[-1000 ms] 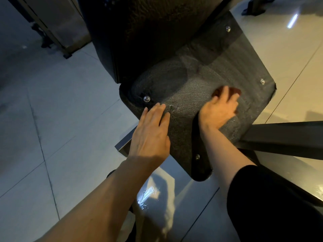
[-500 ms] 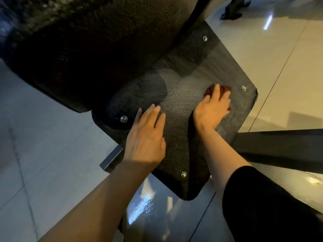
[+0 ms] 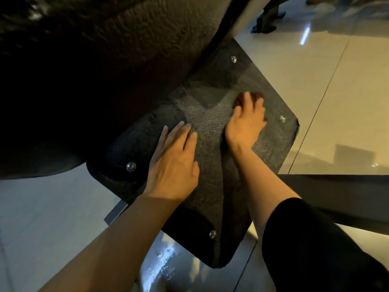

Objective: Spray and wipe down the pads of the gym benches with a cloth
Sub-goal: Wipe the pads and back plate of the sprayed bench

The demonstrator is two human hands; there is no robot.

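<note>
Seen from above at a gym bench: left hand (image 3: 174, 163) laid flat, fingers straight and close together, pressing on the dark, rough-textured flat seat pad (image 3: 210, 157) near its lower left side, just beside a shiny round metal bolt head (image 3: 131, 166); right hand (image 3: 246, 121) farther up the same pad, fingers bent over a dark reddish-brown cloth (image 3: 257, 95) and pressing it against the surface, only a small edge of the fabric showing past the fingertips and somewhat blurred. Three more bolt heads at the pad's other corners, one at the top (image 3: 233, 59), one at the right (image 3: 282, 118), one near the bottom (image 3: 212, 234). Large black grained upholstered back pad (image 3: 101, 66) looming over the upper left, its lower edge overlapping the seat pad. Black metal frame bar (image 3: 336, 197) running off to the right beneath the pad. Black sleeve (image 3: 311, 245) covering the right upper arm, left forearm bare. Glossy pale tiled floor (image 3: 347, 98) all around, with bright reflections below the pad and a dark equipment foot (image 3: 266, 20) at the top right
</note>
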